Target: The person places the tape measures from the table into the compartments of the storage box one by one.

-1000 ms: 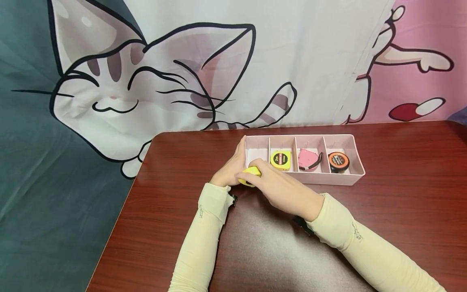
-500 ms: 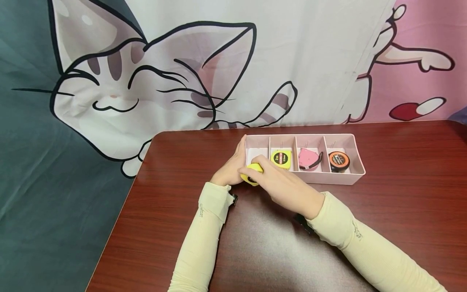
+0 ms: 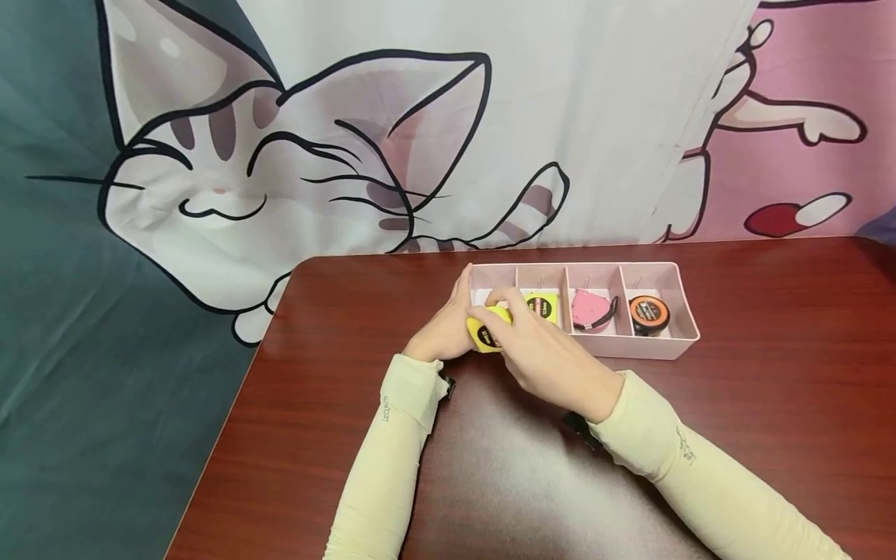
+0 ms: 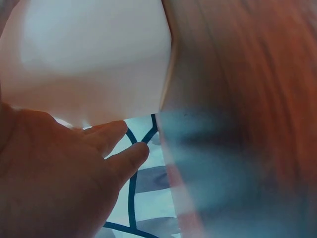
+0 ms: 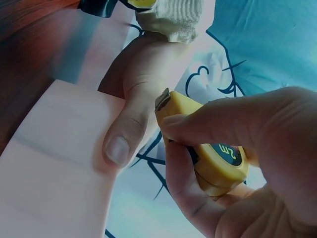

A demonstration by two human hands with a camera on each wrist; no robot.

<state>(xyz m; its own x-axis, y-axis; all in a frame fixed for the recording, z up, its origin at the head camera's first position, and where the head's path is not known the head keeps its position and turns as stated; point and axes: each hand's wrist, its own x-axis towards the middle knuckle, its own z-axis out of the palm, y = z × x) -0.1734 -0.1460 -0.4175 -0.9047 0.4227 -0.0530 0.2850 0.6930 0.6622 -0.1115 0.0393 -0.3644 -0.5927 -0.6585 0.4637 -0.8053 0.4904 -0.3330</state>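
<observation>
My right hand (image 3: pixel 542 346) pinches a yellow tape measure (image 5: pixel 220 166) between thumb and fingers. Its dark label reads 2m, and a metal end hook (image 5: pixel 162 99) shows at one corner. This tape measure hangs in front of the leftmost compartments of a pale pink divided box (image 3: pixel 623 346). Against the box's left end lies my left hand (image 3: pixel 444 323), fingers extended along that end and thumb (image 5: pixel 119 148) on the front wall. Inside the box are another yellow tape measure (image 3: pixel 549 306), a pink one with a black strap (image 3: pixel 590 307) and an orange-and-black one (image 3: pixel 649 313), each in its own compartment.
A reddish-brown wooden table (image 3: pixel 770 404) bears the box near its back edge. Behind it hangs a curtain (image 3: pixel 609 117) with a cartoon cat print. Dark wrist devices (image 3: pixel 582 430) sit under the cuffs.
My right hand has moved the yellow tape measure slightly right and up toward the box, turning it so more of its label shows. My left hand and the box stay in place.
</observation>
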